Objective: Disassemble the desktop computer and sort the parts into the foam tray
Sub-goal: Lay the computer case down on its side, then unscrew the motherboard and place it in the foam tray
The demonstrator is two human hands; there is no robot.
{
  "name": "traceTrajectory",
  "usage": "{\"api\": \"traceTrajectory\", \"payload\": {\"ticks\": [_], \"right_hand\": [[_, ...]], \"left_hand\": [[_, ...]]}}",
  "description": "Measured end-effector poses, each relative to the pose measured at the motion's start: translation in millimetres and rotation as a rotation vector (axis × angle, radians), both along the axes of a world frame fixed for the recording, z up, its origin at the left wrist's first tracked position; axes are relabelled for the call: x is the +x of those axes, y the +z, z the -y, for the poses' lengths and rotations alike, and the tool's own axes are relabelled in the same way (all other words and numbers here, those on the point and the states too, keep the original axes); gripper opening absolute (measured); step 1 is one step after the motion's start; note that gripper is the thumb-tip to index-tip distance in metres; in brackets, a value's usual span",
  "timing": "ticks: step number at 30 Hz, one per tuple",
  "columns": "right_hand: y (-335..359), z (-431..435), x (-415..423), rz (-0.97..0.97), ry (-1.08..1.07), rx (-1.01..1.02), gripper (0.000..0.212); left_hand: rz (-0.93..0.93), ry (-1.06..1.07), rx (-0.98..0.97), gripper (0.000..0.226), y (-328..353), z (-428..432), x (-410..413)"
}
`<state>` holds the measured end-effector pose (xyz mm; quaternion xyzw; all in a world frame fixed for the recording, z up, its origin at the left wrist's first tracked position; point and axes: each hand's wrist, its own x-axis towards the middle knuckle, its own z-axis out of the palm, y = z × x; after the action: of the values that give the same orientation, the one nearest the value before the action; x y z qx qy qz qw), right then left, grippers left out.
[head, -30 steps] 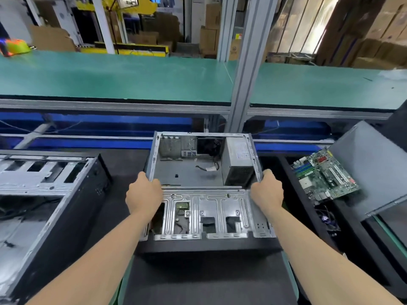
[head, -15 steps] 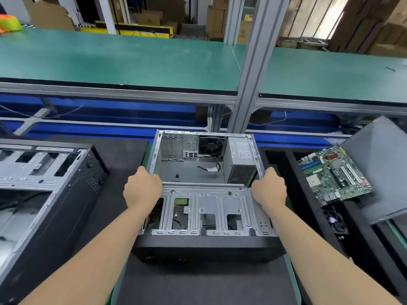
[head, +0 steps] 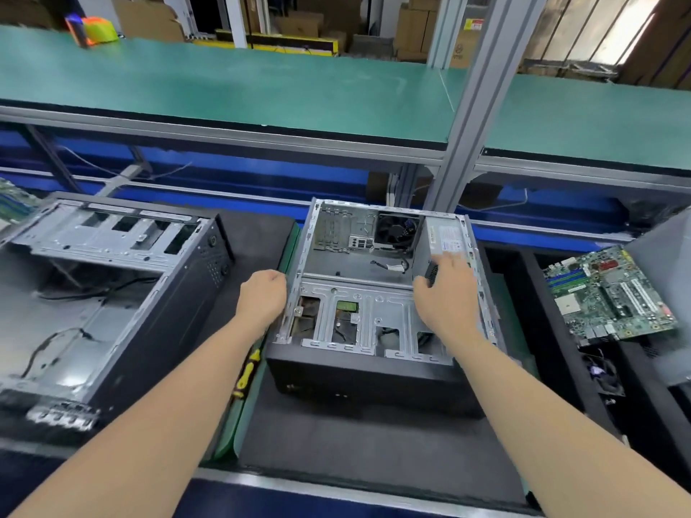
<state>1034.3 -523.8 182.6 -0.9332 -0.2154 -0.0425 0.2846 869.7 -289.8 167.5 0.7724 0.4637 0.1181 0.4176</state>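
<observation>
1. Moved since half a second back: right hand (head: 445, 293) has come off the right wall of the computer case (head: 355, 271) and reached inside, onto the near end of the power supply (head: 447, 237). Left hand (head: 261, 293) stays put on the left wall.
2. Hands: left one is curled round the top edge of the left wall, holding it. Reads as a brace, so the case does not slide on the tabletop (head: 355, 454) while the other hand works. Right one lies fairly flat, fingers stretched over the supply's top and near corner, not closed round it. Motion blur hides the fingertips.
3. Case lies on its side at the tabletop's centre, open face up, black front toward the person. That gives top-down reach to what is left inside: supply in the far right corner, rear fan (head: 396, 229) just beside it, drive cage (head: 374, 315) across the near half.
4. Foam tray (head: 553, 375) sits to the right, near the case. Motherboard (head: 609, 293) already lies there, tilted, so the board is out. Supply looks next in line.
5. Judgement: supply may be fastened at the back wall; no screws can be made out from here. Screwdriver (head: 245, 372) lies just left of the case, near the bracing hand.
6. Second case (head: 112, 274) sits at far left, mostly stripped, apart from the work.
</observation>
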Motion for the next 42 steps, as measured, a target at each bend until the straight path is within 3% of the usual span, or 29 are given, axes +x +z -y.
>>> {"api": "traceTrajectory", "payload": {"ticks": [5,10,20,29,35,38,42], "right_hand": [[10,-46,-54,-0.061,0.261,0.112,0.035],[11,-82,-102,-0.053,0.457,0.146,0.026],[-11,-103,-145,-0.038,0.587,0.102,0.024],[-21,-96,-149,-0.045,0.594,0.127,0.022],[-22,-96,-147,-0.077,0.587,0.14,0.021],[-17,-98,-144,-0.145,0.558,0.174,0.02],[-6,-95,-136,-0.259,0.509,0.339,0.015]], "left_hand": [[-0.003,-0.025,-0.005,0.03,-8,-9,-42],[-0.165,-0.046,0.079,0.028,-27,-9,-77],[-0.414,-0.181,0.175,0.03,-84,4,-93],[-0.485,-0.206,0.296,0.027,-102,15,-87],[-0.253,-0.073,0.092,0.024,-78,-6,-79],[-0.006,0.024,0.044,0.018,-43,-18,-73],[0.359,0.179,-0.196,0.006,18,-30,-56]]}}
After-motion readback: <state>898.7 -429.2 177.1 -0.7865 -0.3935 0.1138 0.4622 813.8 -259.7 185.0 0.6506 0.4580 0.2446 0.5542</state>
